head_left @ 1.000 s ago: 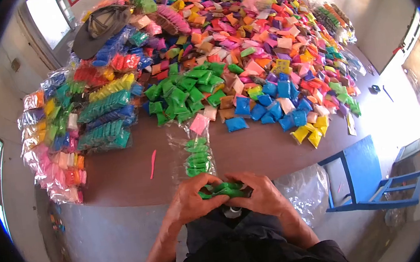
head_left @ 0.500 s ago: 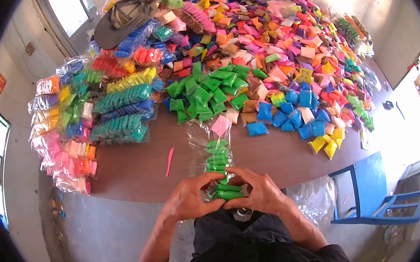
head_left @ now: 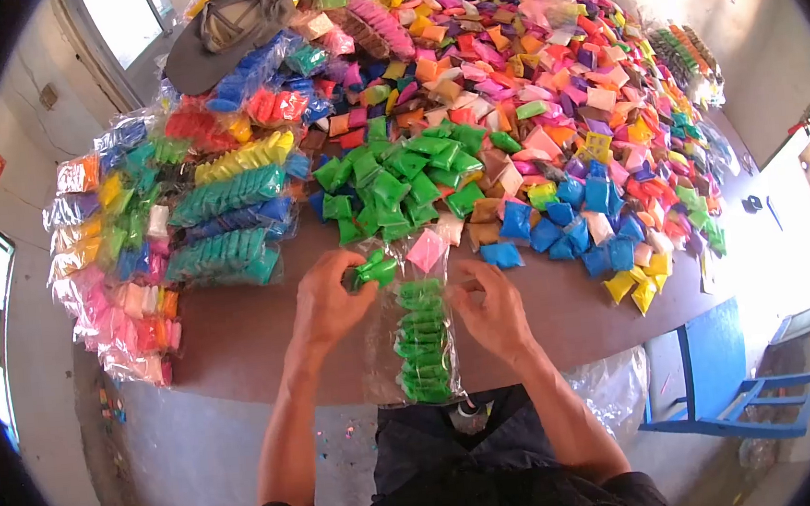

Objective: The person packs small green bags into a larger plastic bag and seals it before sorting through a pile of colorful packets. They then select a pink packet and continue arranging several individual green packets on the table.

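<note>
A clear plastic bag point(head_left: 424, 343) lies at the table's front edge with several green packets in a column inside it. Left of its upper end, my left hand point(head_left: 327, 298) is closed on green packets point(head_left: 375, 270). My right hand point(head_left: 492, 308) is on the bag's right side, thumb and fingers curled and a little apart, with nothing visible between them. A pink packet point(head_left: 427, 249) rests at the bag's far end. Just beyond is a heap of loose green packets point(head_left: 399, 181).
Bagged rows of coloured packets point(head_left: 227, 196) are stacked on the table point(head_left: 240, 349) at the left, with a grey cap point(head_left: 230, 37) on top. A large multicoloured packet pile point(head_left: 544, 77) covers the back and right. A blue chair point(head_left: 714, 370) stands at the right.
Both hands have moved up and apart from the bag's near end. The left now holds green packets beside the bag's upper part, and the column of packets in the bag lies uncovered.
</note>
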Demonstrator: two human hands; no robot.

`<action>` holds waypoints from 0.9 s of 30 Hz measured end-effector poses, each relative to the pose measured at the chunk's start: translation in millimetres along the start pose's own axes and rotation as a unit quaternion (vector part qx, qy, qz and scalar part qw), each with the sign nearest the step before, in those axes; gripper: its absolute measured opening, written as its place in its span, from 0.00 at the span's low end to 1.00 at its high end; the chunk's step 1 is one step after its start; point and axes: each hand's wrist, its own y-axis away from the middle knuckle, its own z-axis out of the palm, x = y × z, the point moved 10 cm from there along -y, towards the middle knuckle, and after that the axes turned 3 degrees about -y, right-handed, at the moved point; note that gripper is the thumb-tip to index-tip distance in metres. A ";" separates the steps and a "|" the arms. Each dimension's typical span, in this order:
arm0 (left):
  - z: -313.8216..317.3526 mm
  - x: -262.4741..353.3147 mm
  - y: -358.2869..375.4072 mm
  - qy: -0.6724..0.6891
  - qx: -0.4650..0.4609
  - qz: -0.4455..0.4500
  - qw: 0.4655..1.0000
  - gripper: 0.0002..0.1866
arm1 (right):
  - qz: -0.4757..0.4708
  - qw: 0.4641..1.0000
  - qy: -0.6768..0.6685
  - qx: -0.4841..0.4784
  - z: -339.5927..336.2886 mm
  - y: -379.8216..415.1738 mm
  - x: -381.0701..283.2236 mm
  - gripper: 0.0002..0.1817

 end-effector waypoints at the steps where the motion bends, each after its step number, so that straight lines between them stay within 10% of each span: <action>1: 10.5 0.8 -4.4 -0.008 -0.003 0.018 1.000 0.18 | 0.029 0.999 -0.043 0.002 7.0 -5.0 16.2 0.27; 27: 76.0 -5.0 -32.3 0.078 -0.109 -0.032 0.990 0.20 | 0.148 0.960 -0.232 -0.056 47.5 -18.3 72.3 0.30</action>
